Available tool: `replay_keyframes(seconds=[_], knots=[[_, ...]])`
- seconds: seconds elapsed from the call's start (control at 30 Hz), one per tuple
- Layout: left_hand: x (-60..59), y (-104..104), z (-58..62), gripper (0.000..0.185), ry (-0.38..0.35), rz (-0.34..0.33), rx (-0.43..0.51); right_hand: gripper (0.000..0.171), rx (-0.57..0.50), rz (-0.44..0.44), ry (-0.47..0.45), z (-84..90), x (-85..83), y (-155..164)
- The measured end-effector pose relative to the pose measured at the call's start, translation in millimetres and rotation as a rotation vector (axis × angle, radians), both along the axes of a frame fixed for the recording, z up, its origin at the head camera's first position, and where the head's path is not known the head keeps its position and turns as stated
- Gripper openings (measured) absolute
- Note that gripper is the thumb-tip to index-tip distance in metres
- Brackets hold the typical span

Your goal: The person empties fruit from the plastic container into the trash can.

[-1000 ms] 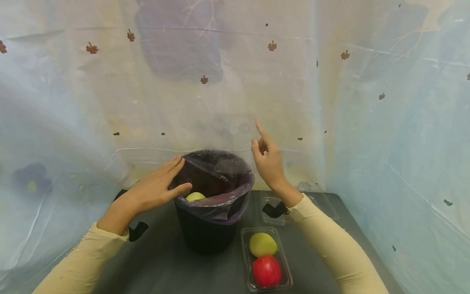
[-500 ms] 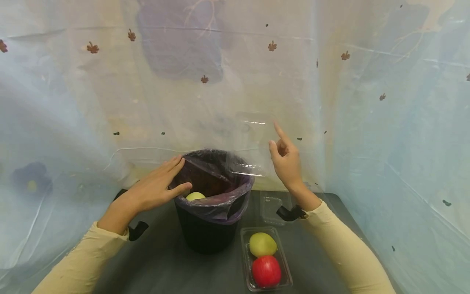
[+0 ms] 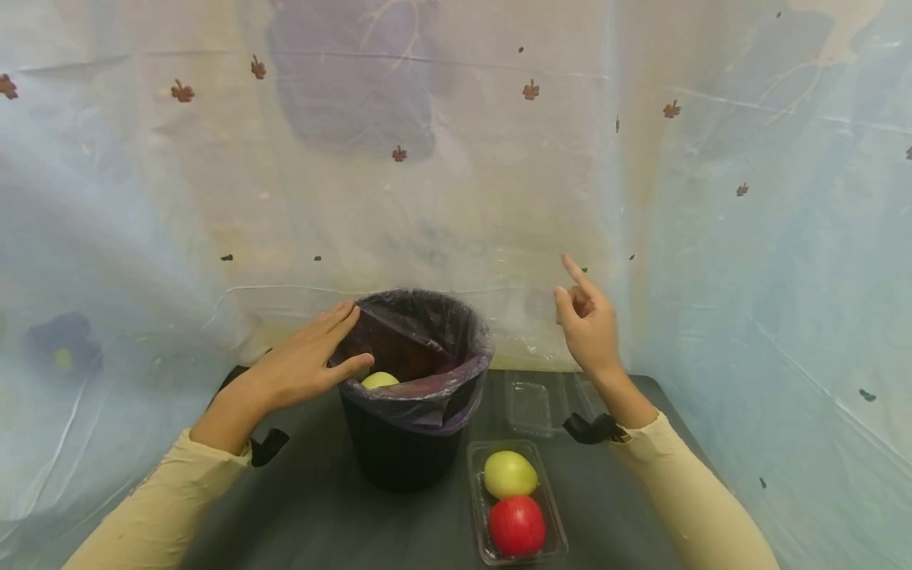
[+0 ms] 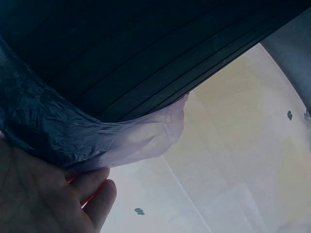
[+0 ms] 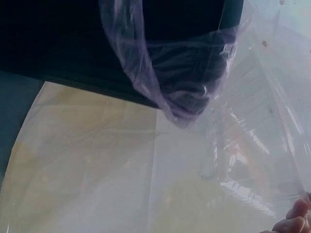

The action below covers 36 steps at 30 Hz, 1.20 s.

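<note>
Left hand (image 3: 299, 366) lies flat on bin (image 3: 409, 443); right hand (image 3: 590, 326) apparently pinches clear lid (image 5: 252, 145); fruit tray (image 3: 552, 518) nearby.

Clear plastic sheet (image 5: 262, 145) before purple-lined black bin (image 5: 73, 43).

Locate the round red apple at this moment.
In the head view the round red apple lies in the clear plastic tray on the dark table, right of the black bin, touching the yellow-green apple behind it.
</note>
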<state>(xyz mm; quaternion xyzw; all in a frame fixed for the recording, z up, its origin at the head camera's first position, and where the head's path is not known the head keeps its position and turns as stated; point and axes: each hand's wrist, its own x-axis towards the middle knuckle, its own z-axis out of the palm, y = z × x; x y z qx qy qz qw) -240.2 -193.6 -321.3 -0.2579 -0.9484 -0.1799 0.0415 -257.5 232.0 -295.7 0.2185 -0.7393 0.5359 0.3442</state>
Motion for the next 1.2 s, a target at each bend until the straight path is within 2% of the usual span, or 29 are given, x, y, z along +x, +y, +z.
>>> replay_keyframes(seconds=[0.33,0.47,0.67,0.9,1.2], knots=[[-1.1,0,-0.9,0.095,0.003,-0.004,-0.003,0.05,-0.023,-0.006,-0.089,-26.4,5.3,40],[-2.2,0,-1.0,0.096,0.0,-0.002,-0.002,0.05,-0.018,-0.023,-0.155,-39.5,9.6,55],[-2.1,-2,0.2,0.097,-0.005,0.002,0.0,0.049,0.038,-0.059,-0.252,-60.5,17.7,78],[-1.1,0,0.8,0.096,0.003,-0.011,-0.003,0.048,0.113,-0.107,-0.315,-89.5,31.8,106],[-0.9,0,-0.2,0.096,-0.007,-0.008,0.0,0.051,0.234,-0.087,-0.458,-123.4,56.4,141]])
